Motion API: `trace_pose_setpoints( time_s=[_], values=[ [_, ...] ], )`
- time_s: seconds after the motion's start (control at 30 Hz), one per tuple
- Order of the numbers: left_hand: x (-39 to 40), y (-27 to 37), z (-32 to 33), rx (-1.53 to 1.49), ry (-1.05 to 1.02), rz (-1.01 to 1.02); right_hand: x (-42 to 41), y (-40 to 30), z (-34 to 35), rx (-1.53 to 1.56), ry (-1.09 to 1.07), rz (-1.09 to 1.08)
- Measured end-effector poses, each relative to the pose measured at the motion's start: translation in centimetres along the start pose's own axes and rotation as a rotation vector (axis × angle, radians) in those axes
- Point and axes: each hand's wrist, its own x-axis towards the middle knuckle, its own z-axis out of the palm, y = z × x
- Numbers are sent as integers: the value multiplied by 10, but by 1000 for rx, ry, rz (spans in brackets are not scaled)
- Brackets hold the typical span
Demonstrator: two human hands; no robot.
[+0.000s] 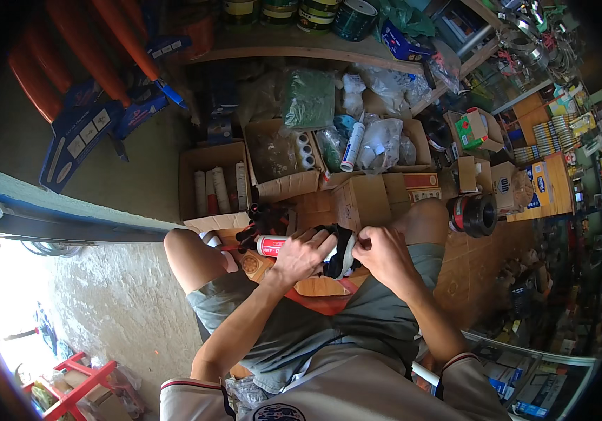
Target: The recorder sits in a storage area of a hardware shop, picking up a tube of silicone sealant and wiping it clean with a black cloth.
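My left hand (303, 254) wraps a red and white sealant cartridge (269, 246), lying sideways above my lap with its red end to the left. A black and grey cloth (341, 255) covers the right part of the cartridge, hiding that end. At the cloth's right edge, my right hand (384, 251) pinches its pale border between thumb and fingers. Below both hands is the red rim of a seat or stool (322, 304), between my knees. Dark tools (258, 223), too tangled to name, lie just beyond the left hand.
An open carton (211, 158) holds several upright cartridges. Beside it stand a carton with white tubes (305, 150) and another with a loose cartridge (352, 147) among plastic bags. Black coiled tape or hose (480, 216) sits right; orange handles (85, 58) hang upper left.
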Motion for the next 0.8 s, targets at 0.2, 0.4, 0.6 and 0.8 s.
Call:
trace_pose_setpoints(
  time_s=[0.2,0.4,0.6,0.8],
  values=[
    [-4,-4,-1,40,33,50,3,2,7,191,26,66],
    [-5,-7,7,-56,97,6,-5,6,26,258,100,75],
    [4,-12,2,-271,176,-203,4,8,12,300,200,-437],
    [5,-5,3,-457,172,-248,8,16,-8,-45,65,-796]
  ],
)
